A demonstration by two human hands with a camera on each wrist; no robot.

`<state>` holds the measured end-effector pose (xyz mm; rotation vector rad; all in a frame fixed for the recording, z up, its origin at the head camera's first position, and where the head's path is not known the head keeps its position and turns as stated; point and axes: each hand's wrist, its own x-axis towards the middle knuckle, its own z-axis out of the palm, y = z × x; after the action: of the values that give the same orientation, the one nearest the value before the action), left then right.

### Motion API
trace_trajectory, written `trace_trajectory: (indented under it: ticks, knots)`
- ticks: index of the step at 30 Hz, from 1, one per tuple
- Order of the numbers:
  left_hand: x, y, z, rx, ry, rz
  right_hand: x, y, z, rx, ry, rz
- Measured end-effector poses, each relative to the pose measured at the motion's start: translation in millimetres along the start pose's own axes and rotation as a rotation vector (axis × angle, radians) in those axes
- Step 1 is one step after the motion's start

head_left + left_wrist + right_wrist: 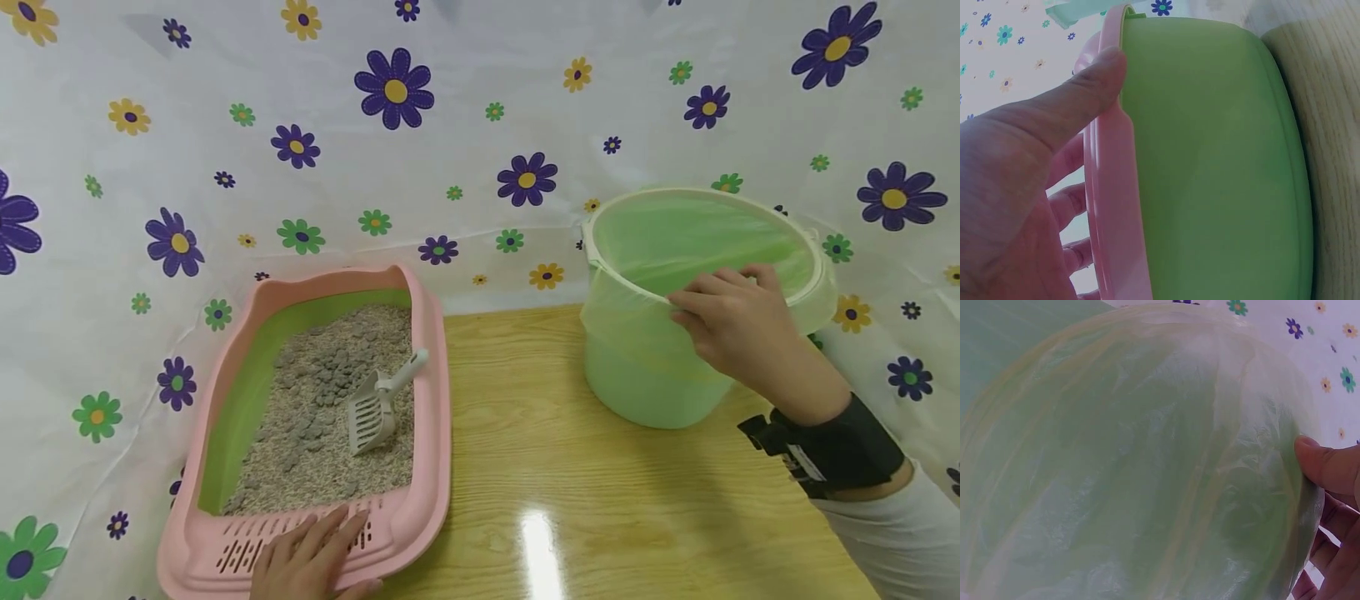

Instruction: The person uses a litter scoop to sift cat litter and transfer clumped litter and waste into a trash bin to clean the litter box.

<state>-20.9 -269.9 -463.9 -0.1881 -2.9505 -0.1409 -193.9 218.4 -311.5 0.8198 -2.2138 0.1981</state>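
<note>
A pink litter box point(433, 433) with a green base point(1216, 156) stands at the left, holding grainy litter point(281, 467) with grey clumps. A pale slotted litter scoop point(372, 417) leans inside it, handle against the right wall. My left hand point(306, 560) rests on the perforated front ledge, fingers extended and thumb along the outer rim. At the right, a green trash bin point(645, 392) wears a thin translucent bag point(1116, 456) folded over its rim. My right hand point(738, 321) grips the near rim through the bag, fingers over the inside and thumb outside.
Both containers stand on a wood-grain table point(517, 433), with a stretch of tabletop between them. Behind and to the sides hangs a white flower-print sheet point(465, 125). A black strap with a camera point(832, 450) sits on the right wrist.
</note>
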Motion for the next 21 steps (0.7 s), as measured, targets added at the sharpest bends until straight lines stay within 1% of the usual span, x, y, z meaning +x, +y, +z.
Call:
trace_trajectory:
  ticks: [8,14,21]
  knots:
    - [0.1,-1.2,-0.5,0.007,0.015,0.022,8.4,-13.4,3.5,0.023,-0.027,-0.013]
    - [-0.8,-1.3,-1.2,0.002,-0.003,0.007,15.9,-23.0,8.2,0.027,-0.032,-0.033]
    - [0.4,-0.4,-2.4,-0.004,-0.03,0.002,21.5,-30.0,11.1,0.036,-0.043,-0.026]
